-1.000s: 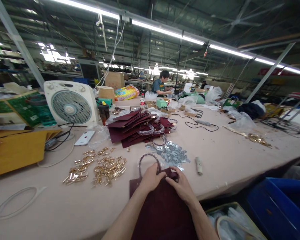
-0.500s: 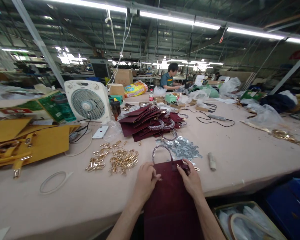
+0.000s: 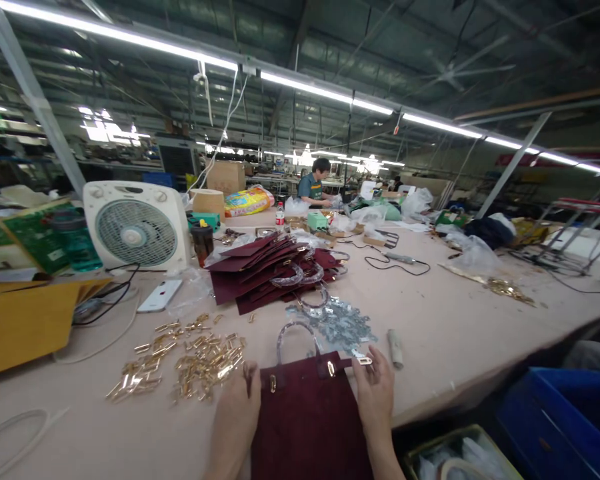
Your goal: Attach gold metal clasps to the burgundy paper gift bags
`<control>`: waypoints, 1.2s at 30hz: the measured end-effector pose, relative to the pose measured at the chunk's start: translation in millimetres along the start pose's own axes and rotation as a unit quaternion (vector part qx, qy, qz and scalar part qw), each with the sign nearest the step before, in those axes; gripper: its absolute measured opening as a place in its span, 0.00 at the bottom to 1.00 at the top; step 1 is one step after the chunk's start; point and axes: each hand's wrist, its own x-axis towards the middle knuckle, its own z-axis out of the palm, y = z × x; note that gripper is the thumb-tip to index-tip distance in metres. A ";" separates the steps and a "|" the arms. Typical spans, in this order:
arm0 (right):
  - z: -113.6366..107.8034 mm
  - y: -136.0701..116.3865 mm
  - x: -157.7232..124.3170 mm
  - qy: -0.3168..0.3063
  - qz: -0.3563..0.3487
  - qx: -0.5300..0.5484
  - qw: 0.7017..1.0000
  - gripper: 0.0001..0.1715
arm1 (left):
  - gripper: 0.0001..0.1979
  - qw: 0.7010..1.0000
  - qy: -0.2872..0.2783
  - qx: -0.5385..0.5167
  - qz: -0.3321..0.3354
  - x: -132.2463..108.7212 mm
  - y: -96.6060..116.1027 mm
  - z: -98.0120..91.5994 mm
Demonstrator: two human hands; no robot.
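Observation:
A dark red bag panel (image 3: 310, 420) with a wrapped loop handle (image 3: 295, 337) lies on the table in front of me. My left hand (image 3: 237, 417) rests on its left edge, fingers curled against the fabric. My right hand (image 3: 375, 393) sits at its upper right corner and pinches a small silver metal piece (image 3: 364, 361) between the fingertips. Gold clasps (image 3: 330, 368) show on the panel's top edge. A heap of silver metal pieces (image 3: 337, 321) lies just beyond, and a scatter of gold fittings (image 3: 190, 357) is to the left.
A stack of dark red panels with handles (image 3: 270, 270) lies mid-table. A white fan (image 3: 136, 227), phone (image 3: 159, 295), dark cup (image 3: 202, 241) and yellow panels (image 3: 25, 323) are left. A blue bin (image 3: 565, 417) stands right. A person (image 3: 315, 183) works at the far end.
Both hands have shifted apart to the panel's side edges, uncovering its top edge with the gold clasps. My right hand now pinches a silver piece. The camera has swung back left.

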 end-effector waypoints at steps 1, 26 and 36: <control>-1.7 -1.3 2.1 0.038 0.011 -0.003 0.999 0.36 | 0.18 1.000 0.006 0.003 0.007 0.3 -1.6 1.4; 105.2 -18.5 101.0 -0.231 -0.173 -0.154 0.945 0.15 | 0.15 0.994 0.047 -0.087 -0.048 -1.1 -2.9 -5.8; 107.1 4.6 103.8 -0.228 -0.151 -0.143 0.951 0.13 | 0.14 0.993 0.044 -0.095 -0.049 -1.9 2.3 -8.1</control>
